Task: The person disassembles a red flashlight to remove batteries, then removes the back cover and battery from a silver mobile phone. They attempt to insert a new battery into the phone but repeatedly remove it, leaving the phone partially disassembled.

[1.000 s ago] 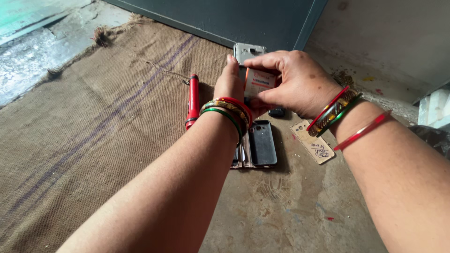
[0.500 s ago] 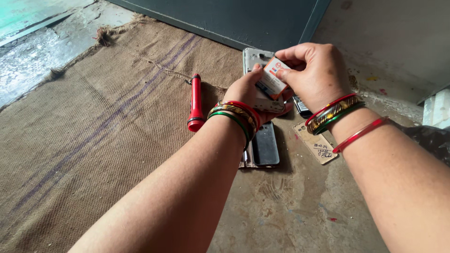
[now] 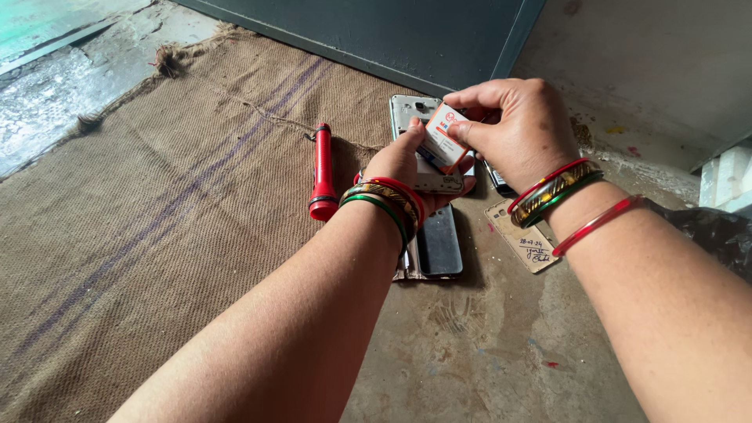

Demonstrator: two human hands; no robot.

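Far to the left of the opened phone (image 3: 423, 149) lay the burlap mat (image 3: 157, 211), and on it, just left of that phone, the red flashlight (image 3: 322, 174) lay with its head toward me. My left hand (image 3: 403, 160) cupped the phone from beneath, its back off and the bare frame facing up, the grip wrapped around its lower edge. Right above the phone, touching its open back, sat the white-and-orange battery (image 3: 444, 138), pinched narrow between the thumb and fingertips of my right hand (image 3: 517, 129). Below the phone a dark phone (image 3: 439, 249) lay flat on the concrete floor (image 3: 486, 352); to the phone's lower right lay a small tan card (image 3: 526, 244), and something dark showed just under my right palm, too hidden to name.

The risk, as I judged it: the battery stood tilted against the frame, so a push at that angle could jam it or make it slip from my pinch onto the floor.

Against half a second earlier, the battery had tipped closer into the phone, and my right hand had crept a little nearer over it.
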